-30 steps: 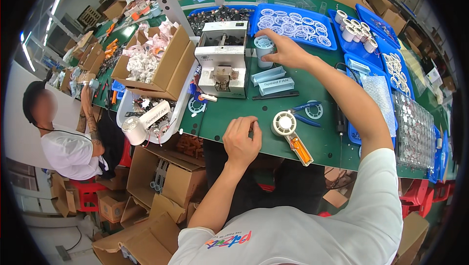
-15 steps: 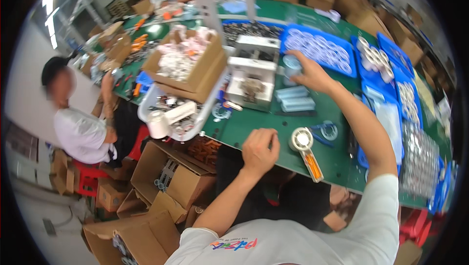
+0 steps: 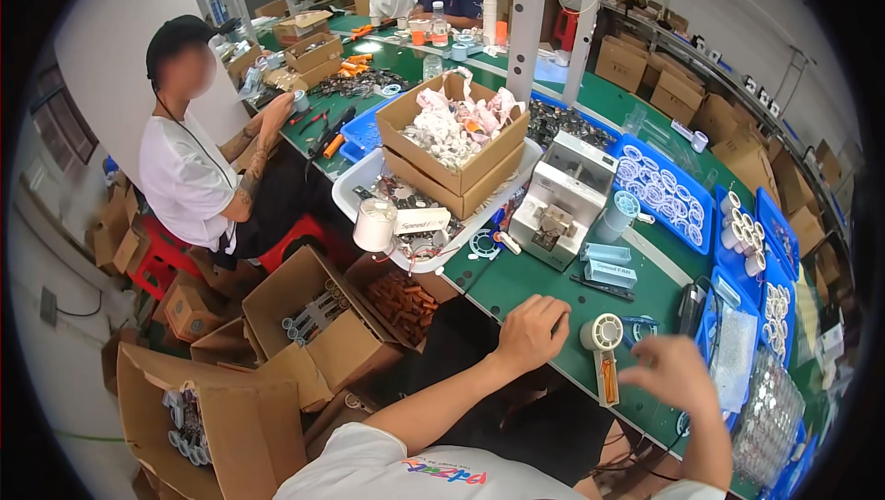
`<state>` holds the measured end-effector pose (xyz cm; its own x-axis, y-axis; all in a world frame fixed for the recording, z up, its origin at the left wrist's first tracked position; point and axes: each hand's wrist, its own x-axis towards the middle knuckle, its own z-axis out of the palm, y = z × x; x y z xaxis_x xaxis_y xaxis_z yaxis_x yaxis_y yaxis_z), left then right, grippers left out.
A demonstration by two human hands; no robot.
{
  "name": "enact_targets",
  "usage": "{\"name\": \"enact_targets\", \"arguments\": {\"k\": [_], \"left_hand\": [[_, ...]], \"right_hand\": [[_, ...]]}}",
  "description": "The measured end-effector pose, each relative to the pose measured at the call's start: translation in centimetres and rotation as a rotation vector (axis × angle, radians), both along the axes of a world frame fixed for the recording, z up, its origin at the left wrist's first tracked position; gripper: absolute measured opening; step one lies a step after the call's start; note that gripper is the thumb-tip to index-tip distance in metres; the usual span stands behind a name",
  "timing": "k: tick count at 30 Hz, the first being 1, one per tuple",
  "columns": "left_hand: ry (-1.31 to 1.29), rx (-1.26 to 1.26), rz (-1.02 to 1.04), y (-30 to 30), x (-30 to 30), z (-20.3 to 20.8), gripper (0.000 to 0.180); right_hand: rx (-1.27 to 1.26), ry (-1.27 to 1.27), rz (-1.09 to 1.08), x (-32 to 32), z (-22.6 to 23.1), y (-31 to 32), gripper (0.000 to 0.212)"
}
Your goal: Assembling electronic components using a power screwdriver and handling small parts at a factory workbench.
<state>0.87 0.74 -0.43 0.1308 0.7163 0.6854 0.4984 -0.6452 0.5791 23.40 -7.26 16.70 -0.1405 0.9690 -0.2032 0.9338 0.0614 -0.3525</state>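
My left hand [image 3: 535, 334] rests at the near table edge with its fingers loosely curled in, nothing visible in them. Right of it lies a white handheld fan body [image 3: 601, 334] with a round head and an open handle showing an orange cylinder [image 3: 608, 380]. My right hand [image 3: 678, 376], blurred by motion, hovers just right of the handle, thumb and fingers apart, apparently holding nothing. Behind the fan body are blue-handled pliers [image 3: 638, 328], partly hidden. Farther back are light blue handle shells [image 3: 610, 270] and a light blue cylinder [image 3: 618, 214].
A white machine [image 3: 564, 200] stands behind the shells. Blue trays [image 3: 705, 247] of white rings line the right. A cardboard box [image 3: 452, 168] of white and pink pieces sits over a bin at left. Cartons [image 3: 318, 316] stand on the floor; co-workers [image 3: 189, 150] occupy the far and left sides.
My right hand has left the light blue cylinder and come back near the fan body. The view has swung left, so the table appears farther right. My left hand keeps its place at the edge.
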Motion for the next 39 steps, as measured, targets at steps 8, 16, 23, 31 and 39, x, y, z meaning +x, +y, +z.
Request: {"name": "enact_targets", "arguments": {"k": [8,16,23,31,39], "left_hand": [[-0.006,-0.012,-0.032,-0.2,-0.1,0.4,0.008],[-0.128,-0.103,-0.198,-1.1,-0.4,0.7,0.004],[-0.744,-0.711,-0.634,-2.7,-0.2,2.8,0.033],[-0.863,-0.958,-0.747,-3.6,0.1,3.9,0.062],[-0.687,-0.829,-0.604,-4.6,0.6,3.7,0.065]], "right_hand": [[0.109,-0.080,-0.219,-3.4,-7.1,-4.5,0.041],[0.272,0.226,-0.308,-3.5,-9.4,-4.9,0.024],[0.490,0.561,-0.286,-9.1,-8.0,-2.7,0.027],[0.566,0.662,-0.259,-9.6,-9.4,-3.4,0.021],[0.797,0.605,-0.262,-8.5,-9.6,-3.0,0.006]]}}
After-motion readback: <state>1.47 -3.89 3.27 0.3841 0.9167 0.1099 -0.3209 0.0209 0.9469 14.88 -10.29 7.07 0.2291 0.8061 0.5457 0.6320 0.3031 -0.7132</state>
